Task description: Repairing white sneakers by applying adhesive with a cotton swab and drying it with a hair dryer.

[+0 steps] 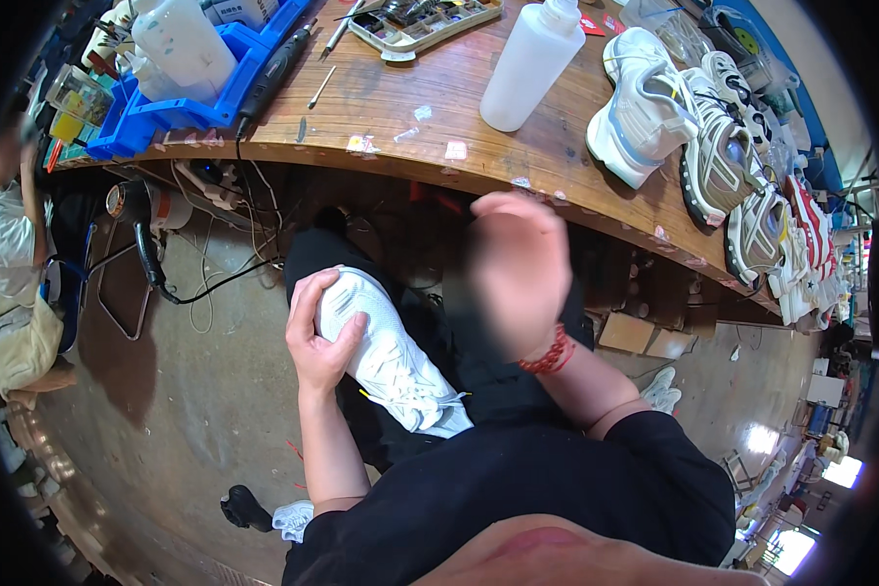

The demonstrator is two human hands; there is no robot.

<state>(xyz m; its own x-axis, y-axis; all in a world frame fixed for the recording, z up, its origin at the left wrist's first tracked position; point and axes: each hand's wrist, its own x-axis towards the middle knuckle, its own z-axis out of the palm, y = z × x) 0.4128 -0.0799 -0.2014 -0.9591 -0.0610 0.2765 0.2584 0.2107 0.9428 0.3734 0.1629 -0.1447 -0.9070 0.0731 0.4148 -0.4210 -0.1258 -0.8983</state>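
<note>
A white lace-up sneaker [386,354] lies across my lap, its toe pointing toward the workbench. My left hand [320,330] is closed round the toe, with the thumb pressed on the upper. Apart from the shoe, my right hand [523,269] is raised over my right leg, below the bench edge. A blur covers part of that hand and its fingers cannot be made out, nor whether anything is in them. A red beaded bracelet [549,354] circles the right wrist.
Along the wooden workbench [410,107] stand a white plastic bottle [529,68], a white sneaker [640,107] and several other shoes. Farther left are a blue bin [132,122], a rotary tool [275,73] and a cotton swab [322,86]. A hair dryer [142,220] hangs below. Another person [15,244] sits at far left.
</note>
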